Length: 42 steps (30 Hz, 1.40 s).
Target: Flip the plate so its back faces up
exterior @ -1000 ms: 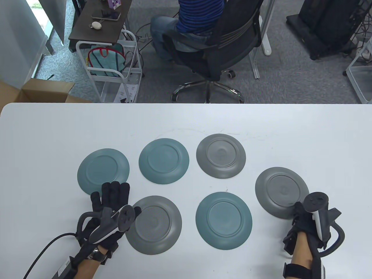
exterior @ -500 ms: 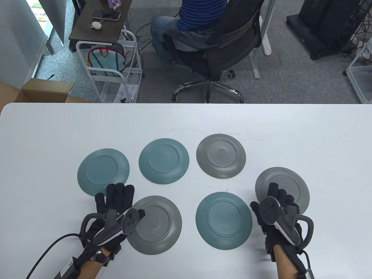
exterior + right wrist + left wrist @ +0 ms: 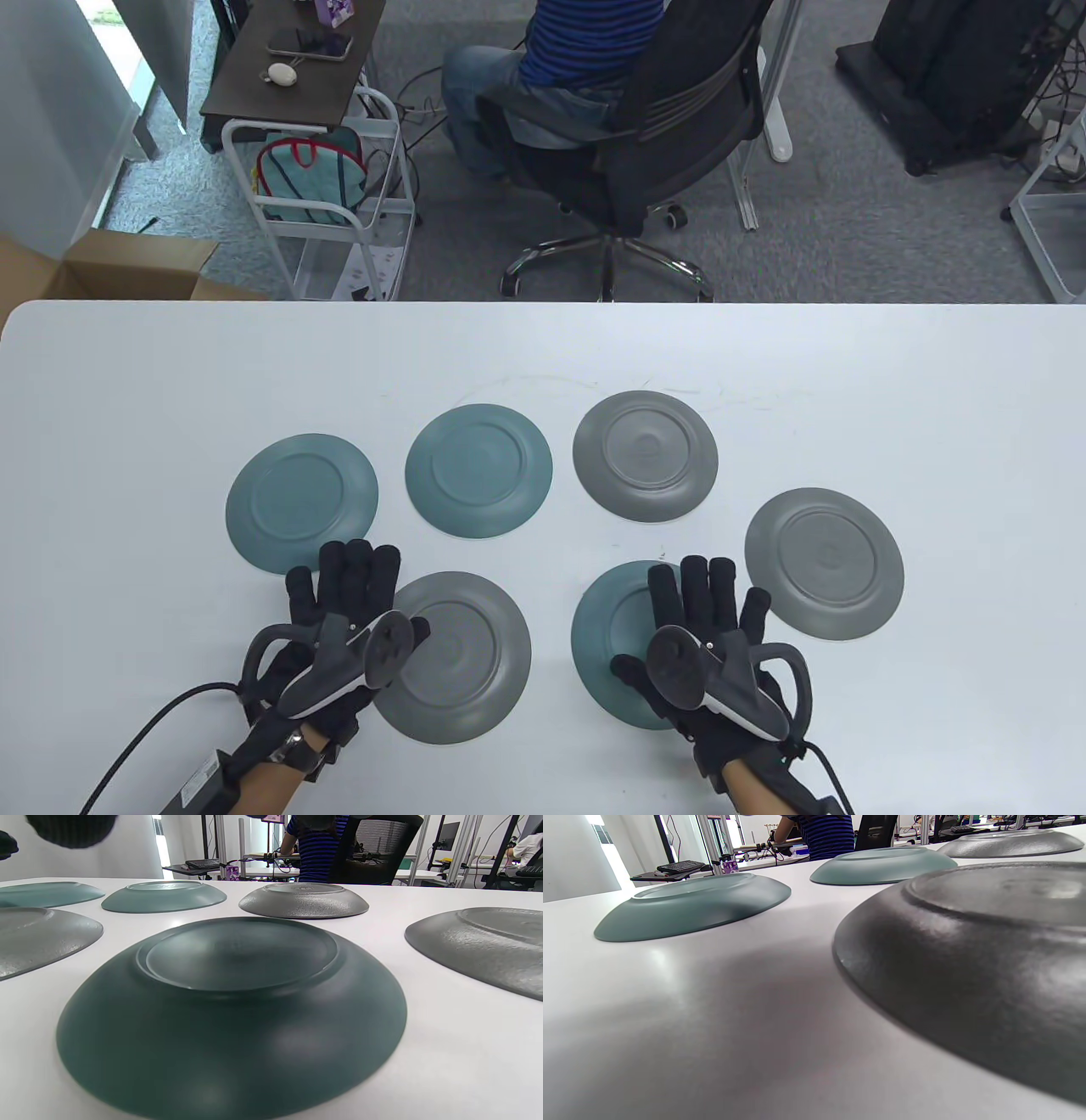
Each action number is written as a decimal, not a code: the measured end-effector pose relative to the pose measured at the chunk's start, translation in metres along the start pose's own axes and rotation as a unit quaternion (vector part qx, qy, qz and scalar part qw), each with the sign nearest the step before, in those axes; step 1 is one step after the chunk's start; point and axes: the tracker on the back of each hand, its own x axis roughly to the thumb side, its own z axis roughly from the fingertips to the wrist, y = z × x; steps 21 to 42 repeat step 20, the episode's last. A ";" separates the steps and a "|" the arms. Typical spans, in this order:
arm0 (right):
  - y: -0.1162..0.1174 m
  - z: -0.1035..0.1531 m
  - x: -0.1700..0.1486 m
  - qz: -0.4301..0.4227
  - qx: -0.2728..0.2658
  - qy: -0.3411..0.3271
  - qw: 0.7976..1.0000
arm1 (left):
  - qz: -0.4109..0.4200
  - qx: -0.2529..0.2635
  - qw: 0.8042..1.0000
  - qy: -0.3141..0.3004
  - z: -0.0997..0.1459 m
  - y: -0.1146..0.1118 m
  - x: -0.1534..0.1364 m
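Note:
Several round plates lie on the white table, all with the back facing up. My left hand lies open with fingers spread, just left of the front grey plate, between it and the left teal plate. My right hand is open with fingers spread over the right part of the front teal plate; I cannot tell if it touches it. That plate fills the right wrist view. The right grey plate lies flat and free of my hands.
A teal plate and a grey plate lie in the back row. Beyond the far table edge a person sits in an office chair. A black cable trails from my left wrist.
My right hand left the right grey plate's near edge and moved left, over the front teal plate, fingers spread. My left hand crept slightly right toward the front grey plate.

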 end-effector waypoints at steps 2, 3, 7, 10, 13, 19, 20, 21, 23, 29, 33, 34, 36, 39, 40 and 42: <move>0.003 0.001 0.002 0.003 0.011 -0.003 1.000 | -0.002 -0.003 1.000 -0.002 -0.001 -0.002 0.001; 0.004 0.001 0.002 0.006 0.012 -0.005 1.000 | -0.002 -0.004 1.000 -0.002 -0.001 -0.002 0.002; 0.006 0.000 0.001 0.004 0.023 -0.007 1.000 | -0.002 -0.007 1.000 -0.002 -0.001 -0.002 0.002; 0.007 0.000 0.001 0.000 0.026 -0.008 1.000 | -0.002 -0.008 1.000 -0.001 -0.001 -0.002 0.002; 0.007 -0.001 0.001 -0.002 0.025 -0.010 1.000 | -0.002 -0.009 1.000 0.000 -0.001 -0.002 0.002; 0.008 -0.001 0.001 -0.007 0.025 -0.011 1.000 | -0.002 -0.013 1.000 0.000 -0.001 -0.002 0.002; 0.008 -0.001 0.001 -0.007 0.027 -0.011 1.000 | -0.003 -0.013 1.000 0.000 -0.001 -0.002 0.002; 0.008 -0.001 0.001 -0.007 0.027 -0.011 1.000 | -0.003 -0.013 1.000 0.000 -0.001 -0.002 0.002; 0.008 -0.001 0.001 -0.007 0.027 -0.011 1.000 | -0.003 -0.013 1.000 0.000 -0.001 -0.002 0.002; 0.008 -0.001 0.001 -0.007 0.027 -0.011 1.000 | -0.003 -0.013 1.000 0.000 -0.001 -0.002 0.002; 0.008 -0.001 0.001 -0.007 0.027 -0.011 1.000 | -0.003 -0.013 1.000 0.000 -0.001 -0.002 0.002; 0.008 -0.001 0.001 -0.007 0.027 -0.011 1.000 | -0.003 -0.013 1.000 0.000 -0.001 -0.002 0.002; 0.008 -0.001 0.001 -0.007 0.027 -0.011 1.000 | -0.003 -0.013 1.000 0.000 -0.001 -0.002 0.002; 0.008 -0.001 0.001 -0.007 0.027 -0.011 1.000 | -0.003 -0.013 1.000 0.000 -0.001 -0.002 0.002; 0.008 -0.001 0.001 -0.007 0.027 -0.011 1.000 | -0.003 -0.013 1.000 0.000 -0.001 -0.002 0.002; 0.008 -0.001 0.001 -0.007 0.027 -0.011 1.000 | -0.003 -0.013 1.000 0.000 -0.001 -0.002 0.002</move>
